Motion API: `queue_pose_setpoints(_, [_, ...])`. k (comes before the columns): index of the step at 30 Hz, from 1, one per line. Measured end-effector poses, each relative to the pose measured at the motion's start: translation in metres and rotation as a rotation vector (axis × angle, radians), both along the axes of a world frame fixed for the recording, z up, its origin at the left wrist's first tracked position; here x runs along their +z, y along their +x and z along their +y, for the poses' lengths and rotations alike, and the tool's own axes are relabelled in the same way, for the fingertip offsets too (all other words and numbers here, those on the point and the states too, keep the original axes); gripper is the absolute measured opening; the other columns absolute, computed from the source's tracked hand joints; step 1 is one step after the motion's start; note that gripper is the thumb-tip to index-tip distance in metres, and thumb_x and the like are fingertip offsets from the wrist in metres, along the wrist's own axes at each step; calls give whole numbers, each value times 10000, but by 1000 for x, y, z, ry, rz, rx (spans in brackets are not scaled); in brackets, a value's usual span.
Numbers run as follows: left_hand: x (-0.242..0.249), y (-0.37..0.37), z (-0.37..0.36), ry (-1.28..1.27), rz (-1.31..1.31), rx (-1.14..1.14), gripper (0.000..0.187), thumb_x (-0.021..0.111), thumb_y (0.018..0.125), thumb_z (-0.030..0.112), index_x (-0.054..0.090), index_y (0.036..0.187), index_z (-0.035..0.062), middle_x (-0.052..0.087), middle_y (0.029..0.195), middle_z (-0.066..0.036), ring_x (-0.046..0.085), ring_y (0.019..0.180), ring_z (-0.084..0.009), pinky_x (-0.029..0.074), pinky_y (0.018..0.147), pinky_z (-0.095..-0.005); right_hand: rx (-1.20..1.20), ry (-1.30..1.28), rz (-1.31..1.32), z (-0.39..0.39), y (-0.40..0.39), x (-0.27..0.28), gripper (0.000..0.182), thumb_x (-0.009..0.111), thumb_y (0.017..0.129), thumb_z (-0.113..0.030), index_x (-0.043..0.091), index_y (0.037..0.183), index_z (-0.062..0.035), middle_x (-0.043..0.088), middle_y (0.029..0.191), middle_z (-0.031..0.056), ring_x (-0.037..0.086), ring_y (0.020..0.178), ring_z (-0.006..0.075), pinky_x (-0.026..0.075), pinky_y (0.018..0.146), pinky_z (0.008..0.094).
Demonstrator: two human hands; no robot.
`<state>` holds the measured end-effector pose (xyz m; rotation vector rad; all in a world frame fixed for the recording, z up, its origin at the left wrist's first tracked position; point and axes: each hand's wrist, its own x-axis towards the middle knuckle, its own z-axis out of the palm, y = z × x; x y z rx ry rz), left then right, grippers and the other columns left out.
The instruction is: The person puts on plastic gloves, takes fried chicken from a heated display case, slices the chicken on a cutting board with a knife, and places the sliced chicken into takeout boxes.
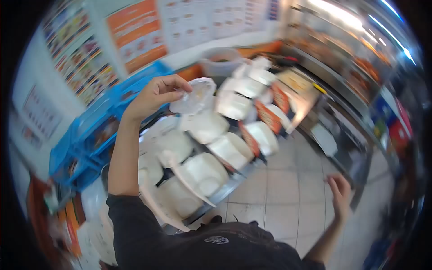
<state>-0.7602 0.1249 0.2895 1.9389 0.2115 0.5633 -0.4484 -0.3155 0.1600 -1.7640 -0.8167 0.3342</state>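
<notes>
My left hand [163, 94] is raised over the counter, thumb and fingers pinched on a small clear plastic bag [194, 96]. Something pale yellowish shows faintly inside the bag, too blurred to name. Beneath it, rows of white containers [208, 127] crowd the counter, several with glossy rounded tops. Orange printed packaging [268, 118] stands between some of them. Two long, pale curved strips [186, 180] lie across the nearer containers. Off to the right, above the tiled floor, my right hand [340, 194] hangs with loosely bent fingers, apparently holding nothing.
Blue plastic crates [85, 137] line the wall side on the left. A translucent tub [220, 62] stands at the far end, near a board [294, 83] with food on it. A lit glass display case [346, 54] fills the back right. Tiled floor [288, 180] runs beside the counter.
</notes>
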Motion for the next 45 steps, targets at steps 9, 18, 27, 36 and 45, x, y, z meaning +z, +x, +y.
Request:
queue_pose_setpoints(9, [-63,288,-219,-244,132,-766,137,678,816,19,648,949,13,632,948,-12,600,861,-79,482,799,-232,-122,342,-1,12,42,5,200,617,858,-81,569,1043,-21,592,902,8,570,813,119,462,701,262])
queue_pose_setpoints(18, [-132,388,-341,804,-681,-2,203,633,637,-81,658,809,23,528,834,-78,562,745,-263,479,580,-333,-844,472,-972,-58,74,-19,228,666,740,27,608,956,-13,615,847,148,612,772,282,480,674,330])
queue_pose_setpoints(27, [-167,490,-348,723,-922,-136,257,661,595,-61,683,848,-17,569,861,-70,579,804,-252,495,623,-337,-362,698,74,-53,171,-39,226,454,899,92,630,1034,52,660,1032,135,628,989,185,490,870,296])
queue_pose_setpoints(36, [-160,602,-306,669,-862,-415,251,665,595,-35,692,841,4,569,872,-57,577,828,-243,490,705,-354,-254,671,195,-20,318,-41,244,497,946,14,553,1184,25,644,1121,112,618,1033,161,488,908,292])
queue_pose_setpoints(45, [-185,681,-313,421,-854,-248,173,664,601,-58,601,728,41,534,767,-56,560,695,-245,468,594,-340,-311,1082,390,21,388,-48,375,488,979,-154,441,1316,2,538,1283,137,528,1190,220,426,1016,357])
